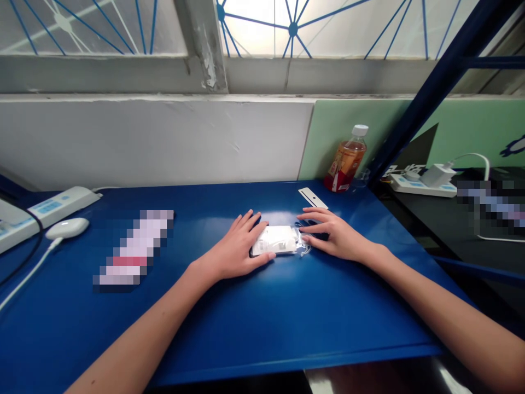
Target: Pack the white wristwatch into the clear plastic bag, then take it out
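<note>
On the blue desk (229, 323) lies a small white packet in a clear plastic bag (275, 239), flat and with some printing I cannot read. My left hand (235, 247) rests at its left end, fingers spread and the thumb along the near edge. At the other end, my right hand (328, 232) has its fingers apart by the crinkled clear plastic, touching or just over it. Behind the right fingers is a narrow white card (312, 198) with a dark mark, its near end close to the hand.
A bottle of reddish drink (346, 160) stands at the back right beside a blue post (418, 98). To the left are a blurred-out phone-like object (135, 249), a white earbud case on a cable (68, 228) and a power strip (53, 210). Another power strip (422, 185) sits further right.
</note>
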The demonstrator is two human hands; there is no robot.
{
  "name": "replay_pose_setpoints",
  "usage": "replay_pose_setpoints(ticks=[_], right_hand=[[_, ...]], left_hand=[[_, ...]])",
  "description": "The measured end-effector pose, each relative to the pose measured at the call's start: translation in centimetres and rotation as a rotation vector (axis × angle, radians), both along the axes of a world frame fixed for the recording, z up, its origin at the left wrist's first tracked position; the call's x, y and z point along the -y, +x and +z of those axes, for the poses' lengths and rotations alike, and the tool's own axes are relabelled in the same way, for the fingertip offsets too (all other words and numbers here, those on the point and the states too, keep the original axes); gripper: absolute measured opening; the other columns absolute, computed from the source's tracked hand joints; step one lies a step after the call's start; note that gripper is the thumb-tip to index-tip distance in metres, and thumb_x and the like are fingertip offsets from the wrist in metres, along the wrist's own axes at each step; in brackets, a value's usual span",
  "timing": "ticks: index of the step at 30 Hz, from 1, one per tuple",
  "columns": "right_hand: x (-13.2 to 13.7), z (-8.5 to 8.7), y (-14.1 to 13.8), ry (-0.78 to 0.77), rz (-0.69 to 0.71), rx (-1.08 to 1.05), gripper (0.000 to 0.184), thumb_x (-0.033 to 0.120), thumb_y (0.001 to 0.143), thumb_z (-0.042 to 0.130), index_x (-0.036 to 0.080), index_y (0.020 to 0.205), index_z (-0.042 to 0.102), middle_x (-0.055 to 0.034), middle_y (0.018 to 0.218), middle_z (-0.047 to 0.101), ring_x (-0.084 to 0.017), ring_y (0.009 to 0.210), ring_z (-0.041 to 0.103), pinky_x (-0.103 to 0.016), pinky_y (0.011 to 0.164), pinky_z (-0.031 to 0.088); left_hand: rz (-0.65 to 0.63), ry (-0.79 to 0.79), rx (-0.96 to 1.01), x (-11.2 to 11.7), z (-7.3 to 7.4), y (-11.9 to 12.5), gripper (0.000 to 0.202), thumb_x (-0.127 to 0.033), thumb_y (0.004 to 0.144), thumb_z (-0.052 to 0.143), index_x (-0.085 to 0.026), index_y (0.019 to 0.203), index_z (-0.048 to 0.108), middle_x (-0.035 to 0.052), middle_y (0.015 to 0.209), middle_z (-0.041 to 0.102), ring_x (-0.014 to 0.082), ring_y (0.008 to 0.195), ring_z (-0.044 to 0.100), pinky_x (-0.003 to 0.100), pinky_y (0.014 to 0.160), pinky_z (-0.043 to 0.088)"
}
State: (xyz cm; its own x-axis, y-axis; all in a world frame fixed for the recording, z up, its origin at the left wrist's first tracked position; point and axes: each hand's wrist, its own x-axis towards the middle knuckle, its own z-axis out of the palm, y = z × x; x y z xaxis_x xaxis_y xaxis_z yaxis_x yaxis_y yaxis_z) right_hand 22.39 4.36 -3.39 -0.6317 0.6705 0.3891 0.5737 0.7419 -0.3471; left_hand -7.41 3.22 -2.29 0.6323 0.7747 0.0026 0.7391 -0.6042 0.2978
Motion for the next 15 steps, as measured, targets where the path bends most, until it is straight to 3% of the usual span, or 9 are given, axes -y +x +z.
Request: replay_pose_setpoints(ticks=[9,15], right_hand=[[0.12,-0.4,-0.22,-0.086,0.029,0.016,0.031,0.031,0.091,0.065,0.027,0.121,0.07,-0.0092,0.142,0.057,-0.033,0.137,0.044,-0.058,0.107,0.043],[0.71,-0.18,-0.93,-0.098,-0.011,-0.036,0.031,0.035,0.087,0.069,0.024,0.115,0.072,-0.0127,0.142,0.056,-0.037,0.138,0.042,-0.062,0.106,0.041]], left_hand=[[-0.042,0.013,0.082,-0.08,0.23,-0.14,0.071,-0.065,0.09,0.051,-0.018,0.143,0.044,0.0183,0.156,0.033,0.0366,0.149,0.017,0.058,0.118,0.016],[-0.064,0.01,0.091,0.06,0.21,0.06,0.067,-0.059,0.094,0.049,-0.016,0.145,0.04,0.0193,0.156,0.033,0.0357,0.149,0.014,0.058,0.118,0.019]])
